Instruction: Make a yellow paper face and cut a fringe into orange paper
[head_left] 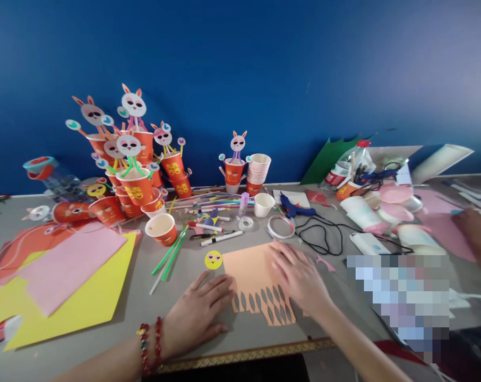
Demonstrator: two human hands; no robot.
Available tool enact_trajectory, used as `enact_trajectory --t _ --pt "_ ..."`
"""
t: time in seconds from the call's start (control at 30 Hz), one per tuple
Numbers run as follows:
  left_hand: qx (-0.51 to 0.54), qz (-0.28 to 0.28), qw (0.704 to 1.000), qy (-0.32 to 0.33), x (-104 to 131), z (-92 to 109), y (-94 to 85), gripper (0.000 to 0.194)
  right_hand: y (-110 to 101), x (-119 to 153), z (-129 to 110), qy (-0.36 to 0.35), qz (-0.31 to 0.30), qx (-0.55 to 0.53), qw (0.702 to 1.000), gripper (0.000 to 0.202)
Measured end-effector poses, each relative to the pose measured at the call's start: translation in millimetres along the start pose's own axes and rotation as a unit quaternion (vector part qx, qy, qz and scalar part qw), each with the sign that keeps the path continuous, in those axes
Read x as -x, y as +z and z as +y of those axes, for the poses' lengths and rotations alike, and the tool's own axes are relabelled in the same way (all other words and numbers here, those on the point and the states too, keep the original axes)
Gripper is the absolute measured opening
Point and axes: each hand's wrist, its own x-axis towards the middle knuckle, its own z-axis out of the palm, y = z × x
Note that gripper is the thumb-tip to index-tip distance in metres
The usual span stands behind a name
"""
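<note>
Clear tub: at the far left on my feed, the tub (57,185) has a blue-and-orange top; its dark contents are too blurred for me to name.
Rabbit cups: I see a piled group of red paper cups (137,188), several with rabbit faces rising from them on coloured straws; one cup lies on its side.
Open cup: this white-lined red cup (169,233) stands upright before the pile, its mouth facing up at me, green and white straws (172,257) just beside it.
Left hand: I read the left hand (203,307) as palm down, fingers a little apart, thumb out, clamped on nothing; its fingertips rest at the left edge of the peach sheet (248,262), which lies rightward from it.
Peach sheet: flat on the table between the hands, roughly square, so I get no clear long axis; the leaf-shaped cut-outs along its near edge run near to far. Neither hand is nearer; both touch it.
Cup stack: nested paper cups (258,170) stand behind the sheet, beside a lone rabbit cup (233,172).
White cup: a small cup (264,206) in front of the stack, upright.
Right hand: the right hand (298,273) lies palm down over the sheet's right side, fingers extended close together, not gripping.
Tool cup: an orange cup (346,190) at right holds tools I can't make out.
</note>
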Motion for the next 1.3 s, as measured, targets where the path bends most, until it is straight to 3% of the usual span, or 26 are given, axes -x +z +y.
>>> enact_trajectory --t 0.13,0.23,0.4,0.47,0.6,0.67,0.87,0.93,1.07,1.3 --pt "-0.011 -0.011 1.0 -0.002 -2.9 -1.1 -1.6 0.065 1.7 5.3 -49.9 -0.176 -0.08 -0.088 0.977 0.06" --pt "-0.022 -0.018 1.0 -0.001 -4.8 -1.3 -3.0 0.06 10.6 3.7 -49.0 -0.207 -0.112 -0.088 0.968 0.076" --pt "-0.028 -0.012 1.0 0.001 -5.1 -0.8 -2.8 0.058 21.4 -5.2 3.0 -0.101 -0.055 0.033 0.993 0.08" --pt "-0.029 -0.007 1.0 0.004 -4.7 -0.9 -1.9 0.057 20.3 -2.5 8.3 -0.072 -0.024 0.06 0.995 0.081" --pt "-0.04 -0.013 0.999 0.009 -3.7 -1.5 -0.8 0.058 17.3 14.8 -8.4 -0.179 -0.063 0.036 0.981 0.078" --pt "-0.045 -0.012 0.999 0.01 -3.3 -1.6 -0.8 0.059 17.7 20.6 -6.6 -0.196 -0.08 0.031 0.977 0.077" --pt "-0.049 -0.003 0.999 0.009 -1.2 -2.2 1.7 0.061 16.0 21.3 43.3 -0.057 -0.027 0.091 0.994 0.072" --pt "-0.048 0.003 0.999 0.011 -0.4 -2.3 2.6 0.062 13.8 26.1 43.7 -0.048 -0.023 0.097 0.994 0.065" --pt "-0.053 -0.004 0.999 0.012 0.3 -2.7 3.0 0.062 14.1 38.9 29.7 -0.105 -0.051 0.078 0.99 0.061" --pt "-0.056 -0.002 0.998 0.013 2.4 -2.8 3.7 0.061 18.0 37.7 33.3 0.002 0.025 0.108 0.994 0.061"
